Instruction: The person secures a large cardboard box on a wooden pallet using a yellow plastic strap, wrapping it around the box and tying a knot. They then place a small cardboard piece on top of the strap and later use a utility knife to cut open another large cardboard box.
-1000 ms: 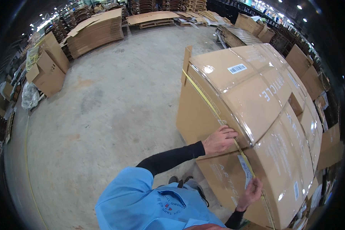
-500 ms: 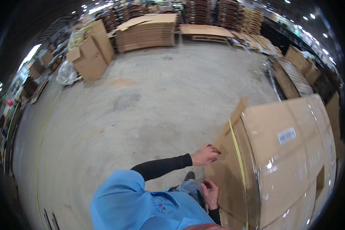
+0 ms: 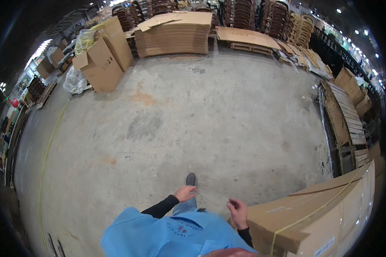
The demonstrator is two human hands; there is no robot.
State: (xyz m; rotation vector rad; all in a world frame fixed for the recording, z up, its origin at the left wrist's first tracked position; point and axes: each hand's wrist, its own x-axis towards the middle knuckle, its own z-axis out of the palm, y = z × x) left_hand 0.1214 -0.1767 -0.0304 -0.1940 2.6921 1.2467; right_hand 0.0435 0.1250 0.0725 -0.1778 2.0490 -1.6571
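Observation:
My left hand (image 3: 185, 193) hangs in front of my body, above my leg and shoe, its fingers loosely apart with nothing seen in them. To its right, my right hand (image 3: 239, 213) is raised with bent fingers, thumb a little apart from them; the fingertips look dark and no held thing can be made out. Close beside that hand lies a large brown cardboard box (image 3: 330, 214), wrapped in clear film. A yellow strap (image 3: 317, 210) runs across it. The right forearm covers part of the box's near left corner.
Concrete floor (image 3: 227, 120) stretches ahead, with a yellow line (image 3: 51, 141) at left. Tall cartons (image 3: 101, 66) and bagged plastic stand far left. At the back are a stack of flat cardboard (image 3: 173, 40) and stacked chairs (image 3: 240, 17). Wooden pallets (image 3: 345, 111) lean at right.
The view has turned to the right and away, so the box now sits lower at the right. My left hand has drawn back from the box's side; a foot has come forward.

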